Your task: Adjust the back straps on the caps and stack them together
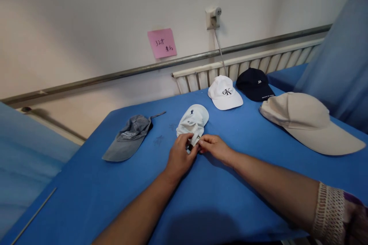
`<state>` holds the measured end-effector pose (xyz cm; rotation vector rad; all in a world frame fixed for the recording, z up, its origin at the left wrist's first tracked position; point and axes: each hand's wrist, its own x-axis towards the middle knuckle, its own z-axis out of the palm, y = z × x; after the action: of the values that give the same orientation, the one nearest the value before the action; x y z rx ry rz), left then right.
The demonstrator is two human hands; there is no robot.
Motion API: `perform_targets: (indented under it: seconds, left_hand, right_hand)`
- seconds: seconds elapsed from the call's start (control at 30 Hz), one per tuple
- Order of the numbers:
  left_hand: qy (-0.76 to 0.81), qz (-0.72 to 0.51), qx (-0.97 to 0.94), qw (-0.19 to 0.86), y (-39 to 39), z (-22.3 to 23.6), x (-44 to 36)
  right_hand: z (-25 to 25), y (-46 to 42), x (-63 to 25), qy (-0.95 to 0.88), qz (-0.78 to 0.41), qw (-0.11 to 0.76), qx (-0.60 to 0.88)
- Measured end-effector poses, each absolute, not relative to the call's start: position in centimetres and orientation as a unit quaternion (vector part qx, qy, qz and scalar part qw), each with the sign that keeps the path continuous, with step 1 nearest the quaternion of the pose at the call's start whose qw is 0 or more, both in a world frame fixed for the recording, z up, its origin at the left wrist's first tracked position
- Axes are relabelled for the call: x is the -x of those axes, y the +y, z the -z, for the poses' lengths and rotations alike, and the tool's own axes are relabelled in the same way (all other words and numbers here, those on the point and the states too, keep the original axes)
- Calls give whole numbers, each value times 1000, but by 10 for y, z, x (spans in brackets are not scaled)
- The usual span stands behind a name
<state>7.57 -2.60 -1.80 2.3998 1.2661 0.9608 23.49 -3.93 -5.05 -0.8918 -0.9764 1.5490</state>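
From afar I've got the pale cap (pixel 198 115) brim-out, likely so its strap (pixel 196 135) is easy to reach — left hand (pixel 180 156) gripping the back edge, right hand (pixel 215 148) pinching by the strap, cap just beyond both.

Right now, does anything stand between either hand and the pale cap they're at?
Nothing visible does: the left hand and right hand are both at the strap end of the pale cap. The gray cap lies apart, leftward.

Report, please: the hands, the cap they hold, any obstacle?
Left hand, right hand: both at back strap of pale cap. Cap lies brim away. Grey cap leftward, not blocking.
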Motion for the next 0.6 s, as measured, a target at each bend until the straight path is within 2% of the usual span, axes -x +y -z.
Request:
perform_targets:
  seconds: [0.13, 0.27, 0.43, 0.6]
  left_hand:
    - [421, -341, -831, 128, -29, 16, -74]
    - [380, -320, -855, 151, -36, 12, -76]
    - [389, -331, -841, 181, -37, 13, -79]
    - [405, -349, -818, 212, -36, 13, -78]
  right_hand:
    - [46, -40, -240, -288, -731, 534, 314]
    - [44, -36, -245, -217, -744, 551, 309]
    - [42, -34, -244, -200, -735, 569, 309]
    - [37, -35, -248, -212, -784, 534, 236]
